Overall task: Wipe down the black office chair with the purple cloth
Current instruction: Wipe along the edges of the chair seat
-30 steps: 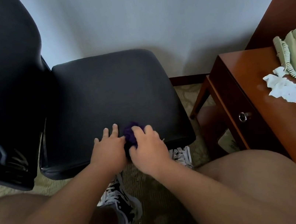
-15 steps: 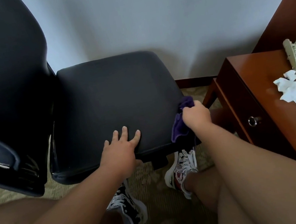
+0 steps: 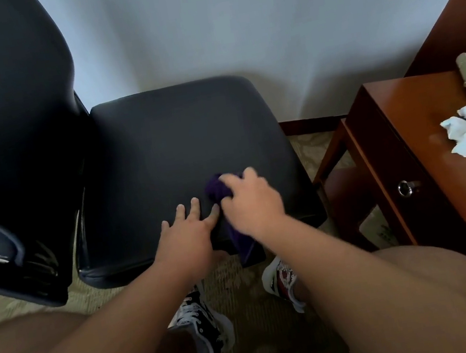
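Head view: the purple cloth (image 3: 218,189) is gripped, bunched, by the right hand (image 3: 249,201) at the near edge of the black office chair (image 3: 183,141) seat, one end hung over that edge. The left hand (image 3: 187,232) is laid flat, fingers straight, just beside the cloth. The rest of the seat lies beyond both hands.

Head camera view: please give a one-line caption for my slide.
Right hand holds a purple cloth on the black chair seat; left hand rests flat beside it.
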The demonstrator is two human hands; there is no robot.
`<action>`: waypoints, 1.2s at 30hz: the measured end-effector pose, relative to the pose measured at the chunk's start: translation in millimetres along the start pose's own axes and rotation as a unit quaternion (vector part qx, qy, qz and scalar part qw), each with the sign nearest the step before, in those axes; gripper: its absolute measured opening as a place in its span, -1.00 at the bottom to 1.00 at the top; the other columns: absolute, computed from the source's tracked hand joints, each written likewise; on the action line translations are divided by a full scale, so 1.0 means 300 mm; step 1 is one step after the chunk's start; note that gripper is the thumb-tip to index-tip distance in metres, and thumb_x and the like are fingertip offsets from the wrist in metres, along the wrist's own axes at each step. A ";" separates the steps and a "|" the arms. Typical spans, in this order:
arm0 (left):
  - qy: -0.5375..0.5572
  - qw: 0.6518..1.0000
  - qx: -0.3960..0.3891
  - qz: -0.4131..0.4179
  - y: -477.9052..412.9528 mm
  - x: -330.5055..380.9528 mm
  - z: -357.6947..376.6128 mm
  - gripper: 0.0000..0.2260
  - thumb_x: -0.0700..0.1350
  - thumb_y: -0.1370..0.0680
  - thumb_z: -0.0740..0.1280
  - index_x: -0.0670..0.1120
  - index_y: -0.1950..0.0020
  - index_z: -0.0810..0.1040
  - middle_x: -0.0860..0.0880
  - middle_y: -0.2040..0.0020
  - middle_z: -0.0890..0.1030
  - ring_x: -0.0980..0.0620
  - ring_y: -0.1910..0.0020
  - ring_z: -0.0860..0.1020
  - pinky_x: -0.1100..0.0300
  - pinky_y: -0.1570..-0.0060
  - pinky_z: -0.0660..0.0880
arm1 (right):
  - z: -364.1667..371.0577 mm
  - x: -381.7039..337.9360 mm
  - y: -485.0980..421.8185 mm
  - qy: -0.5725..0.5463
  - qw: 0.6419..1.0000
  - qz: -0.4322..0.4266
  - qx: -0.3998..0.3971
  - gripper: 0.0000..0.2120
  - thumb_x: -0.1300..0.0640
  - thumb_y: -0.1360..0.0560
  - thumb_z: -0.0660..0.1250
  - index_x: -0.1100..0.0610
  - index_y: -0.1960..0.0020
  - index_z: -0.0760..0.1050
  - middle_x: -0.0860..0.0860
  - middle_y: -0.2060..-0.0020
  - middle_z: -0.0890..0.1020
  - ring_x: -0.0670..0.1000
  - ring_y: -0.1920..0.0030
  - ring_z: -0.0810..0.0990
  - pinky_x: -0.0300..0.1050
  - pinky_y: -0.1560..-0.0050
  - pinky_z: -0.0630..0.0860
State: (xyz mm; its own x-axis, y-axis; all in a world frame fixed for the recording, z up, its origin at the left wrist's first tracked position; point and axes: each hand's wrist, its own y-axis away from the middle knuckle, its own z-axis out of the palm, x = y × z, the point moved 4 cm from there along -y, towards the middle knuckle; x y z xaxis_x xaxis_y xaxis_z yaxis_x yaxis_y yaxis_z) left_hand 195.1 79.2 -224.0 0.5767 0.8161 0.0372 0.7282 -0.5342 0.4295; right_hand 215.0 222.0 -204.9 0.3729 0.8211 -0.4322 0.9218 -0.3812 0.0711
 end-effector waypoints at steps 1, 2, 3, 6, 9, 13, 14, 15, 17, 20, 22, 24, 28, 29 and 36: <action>0.000 1.000 -0.002 0.000 0.002 -0.005 0.000 -0.13 0.31 -0.53 0.32 0.17 -0.65 -0.14 -0.11 -0.66 -0.15 -0.23 -0.62 -0.09 -0.26 -0.52 0.07 | -0.020 0.044 -0.039 0.000 1.000 0.027 0.015 -0.61 -0.03 -0.56 0.18 -0.16 -0.39 0.38 0.10 -0.21 0.40 0.21 -0.18 0.48 0.06 -0.09 0.47; 0.002 1.000 -0.006 0.000 0.005 -0.008 0.000 -0.13 0.30 -0.53 0.33 0.17 -0.65 -0.16 -0.10 -0.66 -0.16 -0.22 -0.62 -0.11 -0.25 -0.53 0.05 | -0.039 0.101 -0.082 -0.011 0.997 0.070 0.027 -0.59 -0.02 -0.56 0.17 -0.17 -0.40 0.38 0.11 -0.23 0.40 0.23 -0.19 0.48 0.06 -0.10 0.45; 0.006 1.000 -0.009 0.001 0.006 -0.009 0.000 -0.13 0.30 -0.54 0.33 0.18 -0.64 -0.17 -0.10 -0.66 -0.17 -0.21 -0.62 -0.12 -0.25 -0.54 0.03 | -0.058 0.167 -0.120 -0.031 0.992 0.119 0.036 -0.58 -0.02 -0.56 0.15 -0.17 -0.41 0.38 0.12 -0.25 0.40 0.24 -0.21 0.48 0.05 -0.11 0.43; 0.003 1.000 -0.011 0.005 0.006 -0.010 0.002 -0.13 0.30 -0.54 0.32 0.17 -0.64 -0.17 -0.10 -0.66 -0.18 -0.22 -0.62 -0.13 -0.26 -0.54 0.02 | -0.103 0.342 -0.194 -0.136 0.964 0.224 0.040 -0.63 -0.01 -0.57 0.15 -0.09 -0.35 0.46 0.14 -0.27 0.51 0.21 -0.15 0.52 -0.06 -0.04 0.38; -0.005 1.000 -0.013 0.006 0.003 -0.010 -0.001 -0.14 0.31 -0.55 0.31 0.16 -0.64 -0.17 -0.11 -0.66 -0.17 -0.23 -0.62 -0.13 -0.27 -0.54 0.04 | -0.108 0.391 -0.205 -0.209 0.950 0.231 0.023 -0.67 0.02 -0.59 0.19 -0.01 -0.31 0.51 0.09 -0.21 0.61 0.10 -0.01 0.49 -0.14 -0.01 0.33; -0.010 1.000 -0.022 0.000 -0.006 -0.002 -0.012 -0.14 0.30 -0.54 0.32 0.16 -0.65 -0.17 -0.11 -0.66 -0.18 -0.23 -0.62 -0.13 -0.27 -0.54 0.06 | -0.082 0.303 -0.170 -0.178 0.971 0.160 0.010 -0.61 -0.06 -0.50 0.24 -0.11 -0.32 0.50 0.05 -0.18 0.63 0.15 -0.13 0.57 -0.08 -0.07 0.47; -0.009 1.000 -0.026 -0.003 -0.007 -0.001 -0.014 -0.13 0.30 -0.54 0.32 0.16 -0.65 -0.16 -0.11 -0.66 -0.17 -0.24 -0.62 -0.13 -0.27 -0.53 0.07 | -0.067 0.260 -0.146 -0.148 0.980 0.131 -0.001 -0.57 -0.09 -0.47 0.24 -0.14 -0.34 0.48 0.05 -0.17 0.63 0.15 -0.14 0.58 -0.06 -0.10 0.50; -0.009 1.000 -0.027 -0.005 -0.008 0.000 -0.016 -0.13 0.30 -0.53 0.33 0.16 -0.65 -0.16 -0.12 -0.66 -0.17 -0.24 -0.62 -0.12 -0.28 -0.53 0.08 | -0.051 0.212 -0.113 -0.117 0.988 0.101 -0.015 -0.54 -0.12 -0.46 0.24 -0.16 -0.36 0.46 0.04 -0.16 0.63 0.15 -0.14 0.58 -0.06 -0.11 0.51; -0.006 1.000 -0.026 -0.008 -0.007 0.000 -0.017 -0.12 0.31 -0.52 0.35 0.16 -0.65 -0.14 -0.12 -0.66 -0.15 -0.23 -0.62 -0.10 -0.28 -0.51 0.09 | -0.015 0.109 -0.033 -0.073 0.996 0.044 -0.038 -0.52 -0.13 -0.48 0.25 -0.17 -0.40 0.42 0.05 -0.19 0.58 0.16 -0.17 0.57 -0.03 -0.11 0.48; 0.003 1.000 -0.016 -0.010 0.005 0.000 -0.016 -0.16 0.30 -0.52 0.34 0.17 -0.65 -0.06 -0.12 -0.66 -0.12 -0.23 -0.62 -0.08 -0.30 -0.50 0.08 | 0.025 0.012 0.082 -0.064 0.997 -0.010 -0.044 -0.52 -0.12 -0.52 0.24 -0.16 -0.44 0.37 0.05 -0.18 0.52 0.16 -0.16 0.55 0.05 -0.18 0.50; 0.014 1.000 -0.008 -0.011 0.013 -0.004 -0.017 -0.22 0.28 -0.53 0.34 0.18 -0.64 0.01 -0.12 -0.66 -0.11 -0.23 -0.62 -0.07 -0.30 -0.51 0.07 | 0.035 0.009 0.142 -0.062 0.997 -0.034 -0.031 -0.51 -0.12 -0.53 0.24 -0.14 -0.45 0.35 0.02 -0.10 0.48 0.12 -0.08 0.55 0.06 -0.12 0.52; 0.020 1.000 -0.006 -0.014 0.017 -0.010 -0.016 -0.17 0.27 -0.52 0.37 0.18 -0.65 -0.03 -0.10 -0.66 -0.11 -0.21 -0.62 -0.08 -0.29 -0.51 0.06 | 0.029 0.070 0.178 -0.063 0.998 -0.028 0.004 -0.51 -0.14 -0.51 0.25 -0.15 -0.44 0.35 -0.03 -0.04 0.45 0.08 -0.01 0.54 0.01 -0.02 0.53; 0.036 0.999 -0.009 -0.015 0.019 -0.013 -0.017 -0.09 0.28 -0.49 0.41 0.19 -0.65 -0.10 -0.07 -0.66 -0.14 -0.19 -0.63 -0.11 -0.26 -0.53 0.03 | -0.007 0.299 0.204 -0.166 0.967 0.155 0.116 -0.54 -0.11 -0.52 0.28 -0.16 -0.42 0.37 -0.08 -0.02 0.43 -0.01 0.04 0.47 -0.11 0.04 0.39; 0.038 0.999 -0.008 -0.012 0.018 -0.009 -0.017 -0.09 0.28 -0.49 0.41 0.19 -0.65 -0.10 -0.07 -0.66 -0.14 -0.19 -0.63 -0.11 -0.26 -0.54 0.03 | -0.010 0.349 0.207 -0.228 0.939 0.211 0.145 -0.57 -0.07 -0.53 0.30 -0.15 -0.39 0.40 -0.07 -0.04 0.46 0.00 0.01 0.49 -0.12 0.01 0.37; 0.030 1.000 -0.008 -0.003 0.000 0.007 -0.012 -0.11 0.31 -0.52 0.35 0.18 -0.65 -0.15 -0.08 -0.66 -0.15 -0.20 -0.63 -0.11 -0.25 -0.53 0.06 | 0.035 0.456 0.152 -0.449 0.738 0.432 0.258 -0.72 0.06 -0.60 0.23 0.02 -0.31 0.43 0.03 -0.08 0.56 0.08 0.04 0.52 0.03 0.00 0.47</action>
State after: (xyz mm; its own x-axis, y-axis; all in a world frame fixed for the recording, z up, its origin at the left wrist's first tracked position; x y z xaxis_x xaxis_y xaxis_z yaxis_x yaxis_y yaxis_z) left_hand 195.0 81.7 -220.5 0.5487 0.8312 0.0894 0.7252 -0.5265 0.4437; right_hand 306.9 312.3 -270.2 0.3627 -0.3490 -0.8641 0.1306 -0.8990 0.4180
